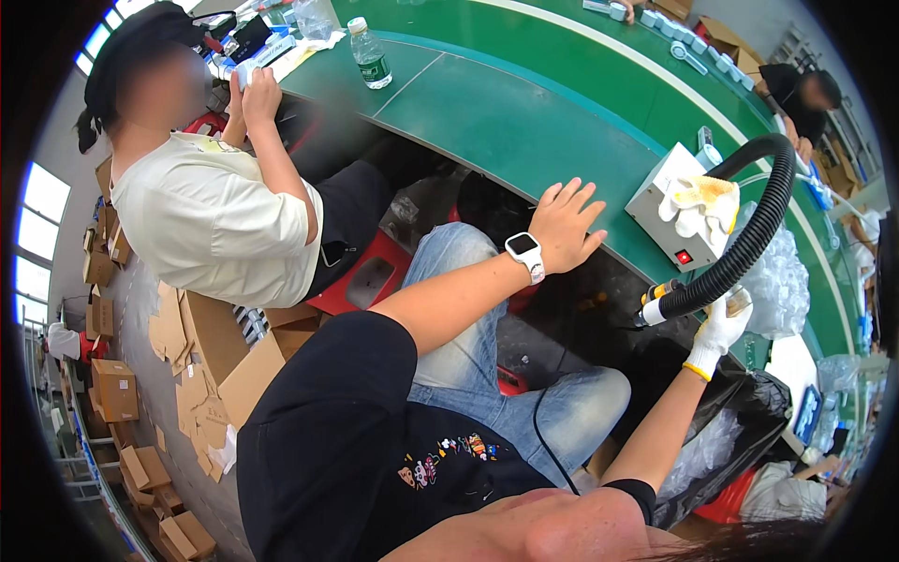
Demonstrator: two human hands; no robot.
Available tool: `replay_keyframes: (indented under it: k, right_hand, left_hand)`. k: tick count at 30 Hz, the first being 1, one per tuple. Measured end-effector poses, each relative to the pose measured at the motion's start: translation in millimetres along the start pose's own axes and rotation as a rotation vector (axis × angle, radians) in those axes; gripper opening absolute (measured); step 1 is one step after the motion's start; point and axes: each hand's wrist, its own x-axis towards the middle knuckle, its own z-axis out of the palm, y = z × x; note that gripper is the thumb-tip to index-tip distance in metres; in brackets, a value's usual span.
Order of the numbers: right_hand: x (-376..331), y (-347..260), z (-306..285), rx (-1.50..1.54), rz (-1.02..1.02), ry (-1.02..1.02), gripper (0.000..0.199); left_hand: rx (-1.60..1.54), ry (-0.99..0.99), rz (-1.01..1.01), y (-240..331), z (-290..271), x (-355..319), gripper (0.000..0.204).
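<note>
Beside the grey box (667,214) on the green table (524,122), your gloved right hand (719,328) has its grip closed on the black ribbed hose (749,244), close to its nozzle end. That hose looks light and springy; it will likely bend and push back, so hold it near the stiff collar below the box. Your bare left hand (565,225) lies left of the box, fingers spread on the table edge, holding nothing. A worn glove (700,204) is draped over the box. Clear plastic bags (775,281) crowd the right of the box; room opens leftward along the table.
</note>
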Motion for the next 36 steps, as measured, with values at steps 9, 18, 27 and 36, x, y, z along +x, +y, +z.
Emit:
replay_keyframes:
  k: [9,18,27,36]
  right_hand:
    - [-1.5,1.0,2.2,0.009,0.010,0.002,0.046]
    - [-2.6,1.1,2.4,0.010,0.003,0.010,0.046]
    - [-3.6,0.9,5.4,0.011,-0.012,0.009,0.047]
    - [-3.0,3.0,4.6,0.049,-0.009,0.017,0.046]
  left_hand:
    - [0.009,-0.019,-0.005,-1.6,-1.0,0.2,0.047]
    - [0.002,-0.007,-0.004,-1.5,-2.1,0.2,0.047]
    - [-0.006,-0.007,0.003,-2.3,-1.3,1.4,0.049]
    - [0.006,-0.009,0.018,-2.6,-0.5,3.1,0.051]
